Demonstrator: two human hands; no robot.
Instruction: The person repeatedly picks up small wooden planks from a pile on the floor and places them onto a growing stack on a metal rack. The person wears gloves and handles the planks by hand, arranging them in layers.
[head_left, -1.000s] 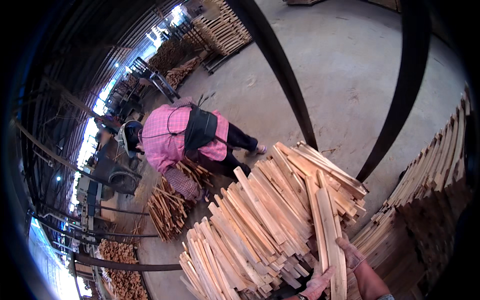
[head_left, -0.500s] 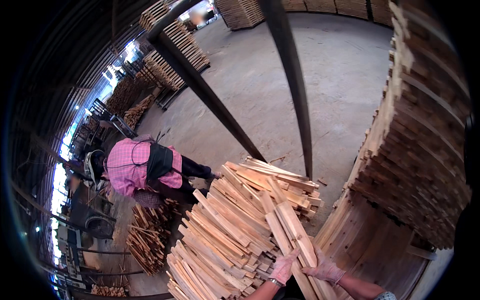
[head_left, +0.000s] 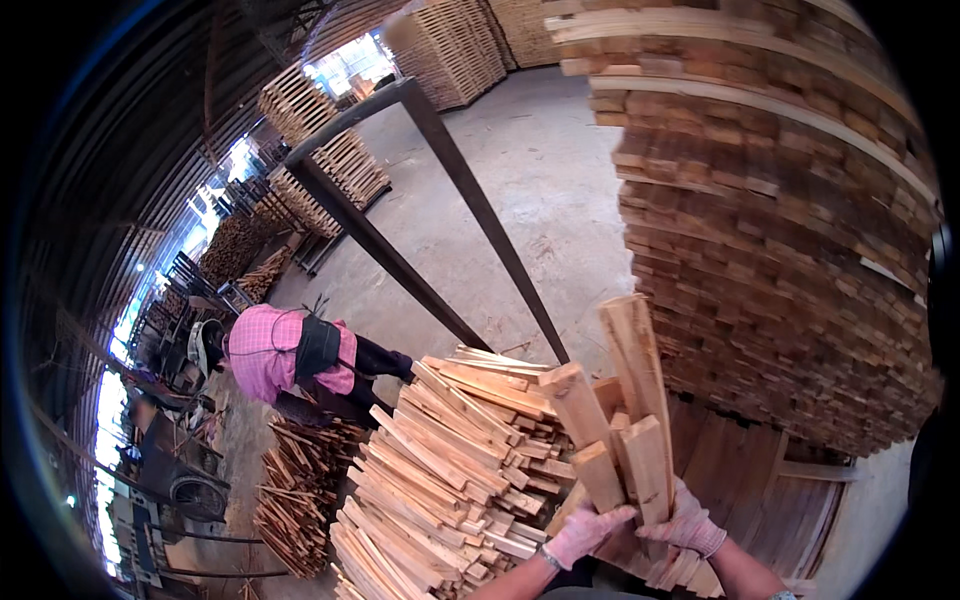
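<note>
Left fingers (head_left: 603,520) and right fingers (head_left: 676,530) clasp boards (head_left: 648,462) rising above them: likely stiff, hefty together, best squeezed from both sides.

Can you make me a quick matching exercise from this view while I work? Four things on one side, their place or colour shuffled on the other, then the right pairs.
Column one
1. Board bundle
2. Co-worker's shirt
3. Metal frame
4. Tall stack of wood

Column two
A. Pink, with a check pattern
B. Along the right side of the picture
C. Held between the left hand and the right hand
D. Dark, rising beyond the loose board pile

Right pairs: 1-C; 2-A; 3-D; 4-B
</note>
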